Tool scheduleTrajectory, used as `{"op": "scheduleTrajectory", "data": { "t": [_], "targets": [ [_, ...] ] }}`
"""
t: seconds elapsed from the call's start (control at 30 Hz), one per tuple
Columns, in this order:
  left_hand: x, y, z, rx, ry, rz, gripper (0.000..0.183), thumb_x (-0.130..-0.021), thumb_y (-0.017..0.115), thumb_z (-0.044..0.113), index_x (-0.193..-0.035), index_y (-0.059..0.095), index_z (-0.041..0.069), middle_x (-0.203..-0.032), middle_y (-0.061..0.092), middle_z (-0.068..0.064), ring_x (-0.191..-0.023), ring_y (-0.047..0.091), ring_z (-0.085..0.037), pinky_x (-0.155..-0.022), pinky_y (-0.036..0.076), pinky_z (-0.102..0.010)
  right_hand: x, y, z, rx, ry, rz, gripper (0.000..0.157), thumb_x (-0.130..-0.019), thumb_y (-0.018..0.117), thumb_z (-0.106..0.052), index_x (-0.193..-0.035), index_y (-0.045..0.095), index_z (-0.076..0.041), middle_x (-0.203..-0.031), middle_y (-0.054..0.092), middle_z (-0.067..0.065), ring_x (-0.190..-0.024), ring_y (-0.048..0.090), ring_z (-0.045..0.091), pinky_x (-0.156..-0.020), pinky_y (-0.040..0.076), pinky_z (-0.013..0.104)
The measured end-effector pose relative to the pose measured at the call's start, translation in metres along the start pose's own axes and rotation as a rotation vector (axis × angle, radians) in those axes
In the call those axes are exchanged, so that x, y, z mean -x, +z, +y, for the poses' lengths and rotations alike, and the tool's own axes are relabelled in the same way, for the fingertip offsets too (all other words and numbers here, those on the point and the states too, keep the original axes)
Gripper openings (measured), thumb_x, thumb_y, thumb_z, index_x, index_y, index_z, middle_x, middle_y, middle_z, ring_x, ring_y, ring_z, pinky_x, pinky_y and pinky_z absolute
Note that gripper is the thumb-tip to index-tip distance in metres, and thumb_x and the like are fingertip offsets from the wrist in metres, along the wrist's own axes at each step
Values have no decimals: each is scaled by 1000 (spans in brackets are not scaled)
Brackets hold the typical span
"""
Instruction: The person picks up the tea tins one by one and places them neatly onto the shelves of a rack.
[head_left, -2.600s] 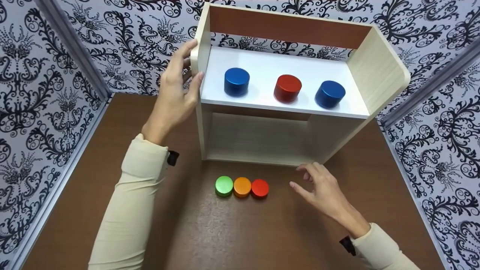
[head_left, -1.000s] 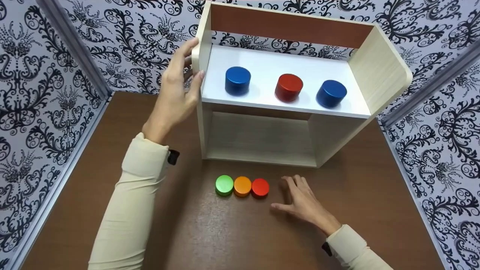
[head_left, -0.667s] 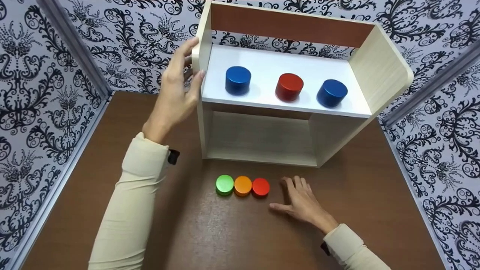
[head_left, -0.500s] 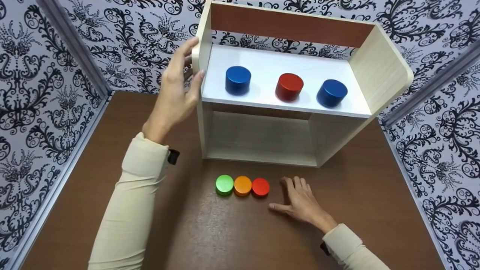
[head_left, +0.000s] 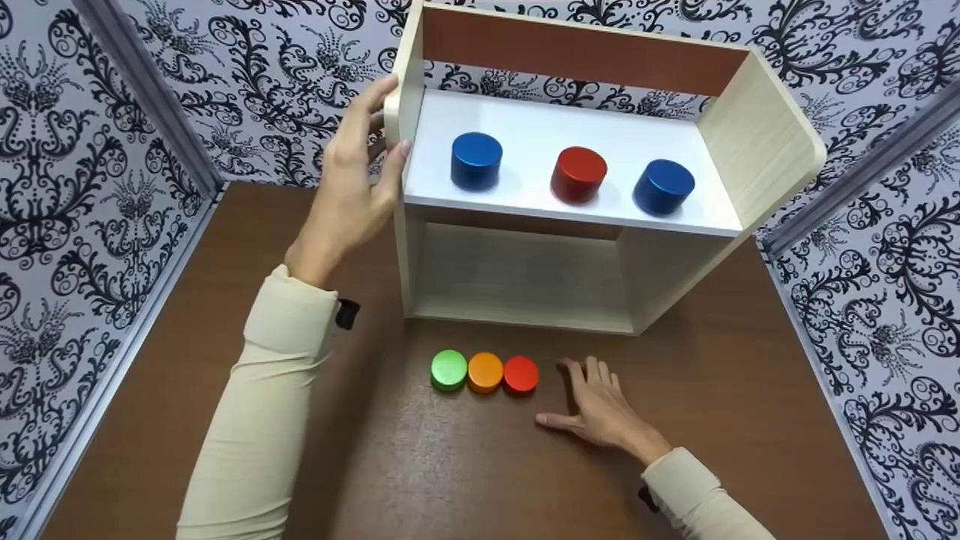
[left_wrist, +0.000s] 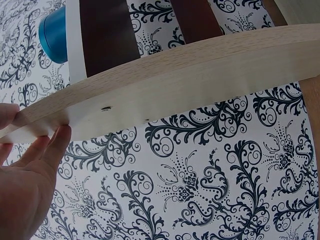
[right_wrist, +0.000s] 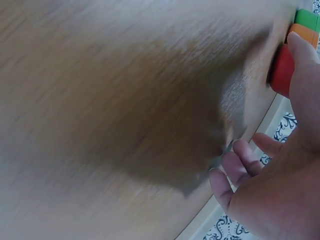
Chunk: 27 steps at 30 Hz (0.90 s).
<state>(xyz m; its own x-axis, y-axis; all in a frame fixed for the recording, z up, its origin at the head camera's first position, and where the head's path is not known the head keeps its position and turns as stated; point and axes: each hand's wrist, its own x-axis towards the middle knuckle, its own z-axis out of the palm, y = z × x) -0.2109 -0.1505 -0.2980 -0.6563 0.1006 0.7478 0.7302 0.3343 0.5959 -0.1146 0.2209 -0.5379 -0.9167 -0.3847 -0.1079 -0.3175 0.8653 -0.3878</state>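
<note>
My left hand point(head_left: 349, 176) grips the left side panel of a small pale wooden shelf unit point(head_left: 757, 142). In the left wrist view, the thumb lies on one face of the panel point(left_wrist: 175, 75) and the fingers on the other. My right hand point(head_left: 604, 405) is low over the brown tabletop, fingers spread and holding nothing. Just left of it, a red cylinder point(head_left: 520, 375), an orange cylinder point(head_left: 485, 373) and a green cylinder point(head_left: 448, 370) stand side by side in a row. Behind the thumb in the right wrist view, the red cylinder point(right_wrist: 283, 70) is partly hidden.
On the white upper shelf point(head_left: 525, 120) stand a blue cylinder point(head_left: 475, 161), a dark red cylinder point(head_left: 578, 175) and another blue cylinder point(head_left: 664, 187). The lower compartment point(head_left: 525, 277) faces the front. Patterned walls point(head_left: 97, 150) enclose the brown table point(head_left: 450, 480).
My right hand has come down and left from the shelf unit's lower right corner to beside the red cylinder, its fingers spreading. The left hand keeps its grip on the panel.
</note>
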Motion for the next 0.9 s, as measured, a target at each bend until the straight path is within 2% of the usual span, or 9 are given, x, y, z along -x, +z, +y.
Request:
{"op": "scheduleTrajectory", "data": {
  "t": [0.1, 0.2, 0.37, 0.73, 0.9],
  "targets": [
    [0, 0, 0, -2, 1, -1, 56, -95, 54, -12, -148, 37, -7, -142, 48, -23, -125, 56, -35, -104, 56, -32, -1, 1, 1, -3, 1, -1, 101, -77, 75, -70, -147, 44, -4, -127, 43, 22, -124, 40, 44, -102, 39, 60],
    [1, 0, 0, -1, 7, -1, 56, -95, 54, -13, -148, 37, -7, -142, 48, -24, -125, 56, -36, -103, 56, -33, -2, 3, 3, 8, -13, 9, 100, -76, 76, -70, -146, 45, -5, -120, 43, 17, -117, 41, 39, -92, 39, 51],
    [0, 0, 0, -11, 17, 0, 56, -95, 54, -13, -148, 37, -7, -141, 48, -24, -124, 56, -37, -102, 57, -32, -5, 5, 4, 25, -38, 26, 97, -75, 78, -68, -144, 48, -7, -113, 42, 11, -110, 41, 35, -81, 32, 40],
    [1, 1, 0, 2, 11, 4, 57, -95, 55, -13, -148, 37, -7, -140, 49, -25, -124, 57, -35, -102, 57, -32, -11, 7, 1, 22, -84, 37, 93, -75, 82, -63, -146, 49, -13, -120, 43, 12, -114, 40, 35, -78, 29, 39],
    [1, 1, 0, 13, 10, 6, 57, -95, 54, -13, -149, 36, -7, -139, 49, -25, -124, 57, -36, -102, 57, -30, -13, 6, 0, 31, -66, 29, 93, -74, 83, -63, -147, 50, -15, -126, 44, 15, -118, 41, 38, -85, 37, 48]
  ]
}}
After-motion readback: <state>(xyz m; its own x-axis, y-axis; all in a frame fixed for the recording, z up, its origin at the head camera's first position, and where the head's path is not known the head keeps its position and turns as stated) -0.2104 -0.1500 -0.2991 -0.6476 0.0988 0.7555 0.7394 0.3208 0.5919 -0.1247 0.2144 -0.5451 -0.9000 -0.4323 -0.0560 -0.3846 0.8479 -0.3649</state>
